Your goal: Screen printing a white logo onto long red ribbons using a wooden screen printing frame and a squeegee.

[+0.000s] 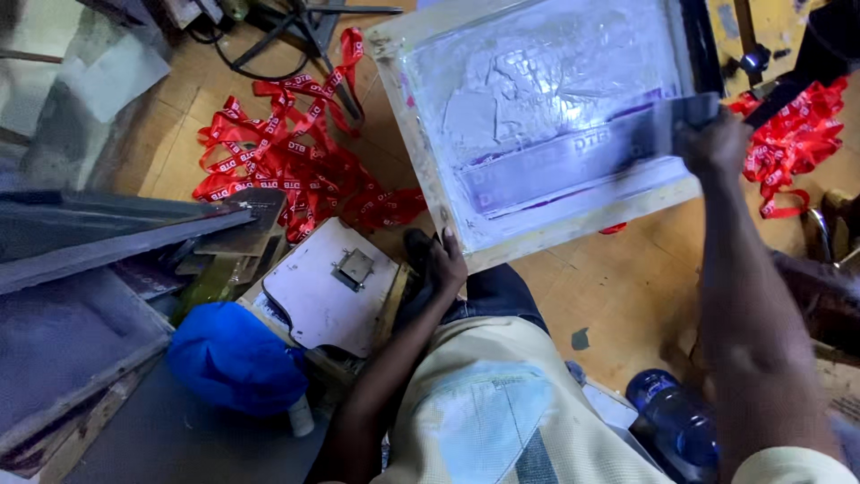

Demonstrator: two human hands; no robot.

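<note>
Here, wooden-framed printing screen [546, 116] smeared white and purple, tilted, long axis running left to right, left hand [439, 264] clamped on its near corner, right hand [712, 143] gripping a squeegee [663, 125] at its right edge.

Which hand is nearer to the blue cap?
Left. The left hand grips the lower corner of the screen frame, a short way up and right of the blue cap. The right hand holds the squeegee at the frame's far right side.
</note>
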